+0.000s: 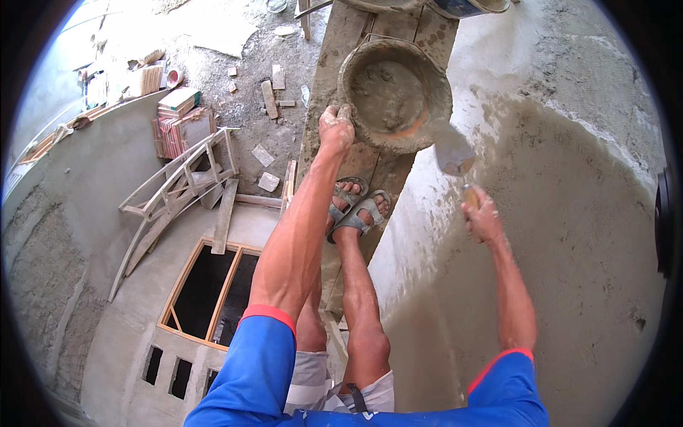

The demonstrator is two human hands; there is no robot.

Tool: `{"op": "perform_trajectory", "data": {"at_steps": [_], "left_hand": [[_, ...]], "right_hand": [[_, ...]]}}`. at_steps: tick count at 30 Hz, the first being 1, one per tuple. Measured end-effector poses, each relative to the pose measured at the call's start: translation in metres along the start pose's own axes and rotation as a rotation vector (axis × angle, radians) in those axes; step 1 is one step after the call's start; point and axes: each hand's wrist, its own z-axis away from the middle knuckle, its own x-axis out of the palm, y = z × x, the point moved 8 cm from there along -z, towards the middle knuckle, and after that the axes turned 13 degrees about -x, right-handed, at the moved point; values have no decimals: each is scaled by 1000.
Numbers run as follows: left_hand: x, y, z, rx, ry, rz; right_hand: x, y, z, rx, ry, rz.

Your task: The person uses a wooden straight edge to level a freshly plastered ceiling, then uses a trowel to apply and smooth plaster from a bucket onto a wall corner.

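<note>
My left hand (336, 129) is closed on the near-left rim of a round bucket (346, 85) crusted with mortar. Wet grey mortar (390, 92) fills part of it. My right hand (484, 217) grips the wooden handle of a trowel (453, 151). Its blade, a little blurred, is beside the bucket's right edge and in front of the wall. Freshly spread, damp mortar covers much of the wall (548, 249) to my right. From this frame I cannot tell whether the blade touches the wall or carries mortar.
I stand in sandals on narrow wooden planks (363, 160), with a drop to the left. More containers (466, 7) sit at the planks' far end. Below are a wooden ladder-like frame (181, 178), stacked tiles (183, 132), loose bricks (269, 99) and a window frame (210, 295).
</note>
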Motion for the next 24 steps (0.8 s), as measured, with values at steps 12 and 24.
{"op": "perform_trajectory", "data": {"at_steps": [12, 24], "left_hand": [[8, -16, 43, -120, 96, 149], [-25, -37, 53, -89, 60, 167]], "right_hand": [[127, -112, 17, 170, -149, -851], [50, -112, -42, -248, 20, 526]]}}
